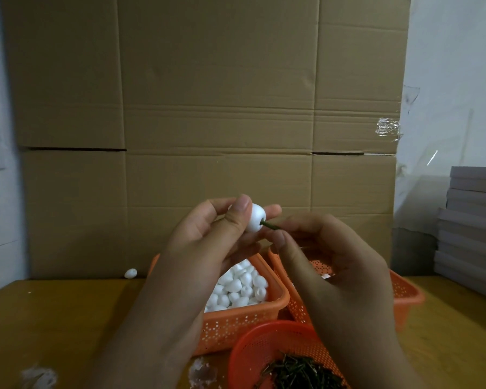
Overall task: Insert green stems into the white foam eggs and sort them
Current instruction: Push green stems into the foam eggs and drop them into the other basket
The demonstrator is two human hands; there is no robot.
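Up at chest height, between the two hands, the action is tight: the left hand [208, 234] pinches a white foam egg [255, 219] between thumb and fingertips, a closed grip on its rounded sides, while the right hand [320, 248] pinches the green stem [270, 226] near its outer end. One end of the stem sits at the egg's flat base, apparently already in the hole, though how deep is hard to judge.

That egg looks feather-light and easily dented, so a soft hold around its widest part seems the safe choice; squeeze too hard and the foam would likely mark or crumble. By contrast the stem looks thin and fairly stiff, best held close to the egg so it pushes straight and doesn't bend.

Both forearms rise from the bottom edge and angle inward, palms turned toward each other, the left thumb pointing up along the egg, the right fingers curled over the stem.

Below the hands, on the tabletop [68, 318], an orange basket [236, 324] holds a heap of bare foam eggs; a second orange basket [404, 299] stands just beside it to the right, contents mostly hidden. Nearest the camera, a round orange bowl [258, 349] carries loose stems. One stray egg [130, 273] lies against the cardboard backdrop [208, 94].
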